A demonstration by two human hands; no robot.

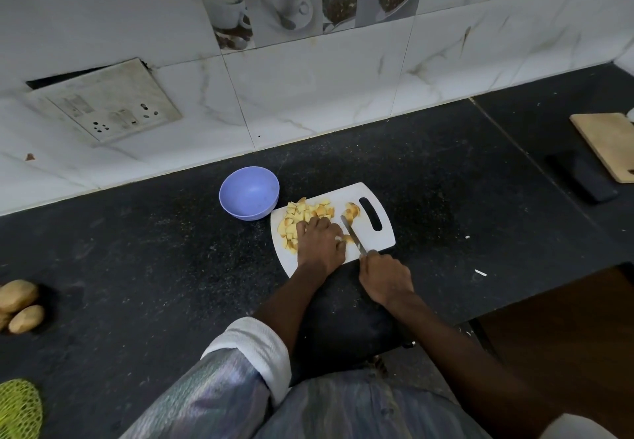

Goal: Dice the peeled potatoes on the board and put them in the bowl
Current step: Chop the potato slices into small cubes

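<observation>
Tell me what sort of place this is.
Most likely a home kitchen. A dark stone counter runs along a tiled wall printed with coffee cups, and diced potato lies on a white cutting board beside a purple bowl.

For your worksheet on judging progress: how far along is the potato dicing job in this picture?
Done: a pile of diced potato lies on the white cutting board. In hand: the left hand steadies a piece while the right hand grips the knife; uncut pieces sit near the handle slot. Left: the purple bowl holds no potato yet.
</observation>
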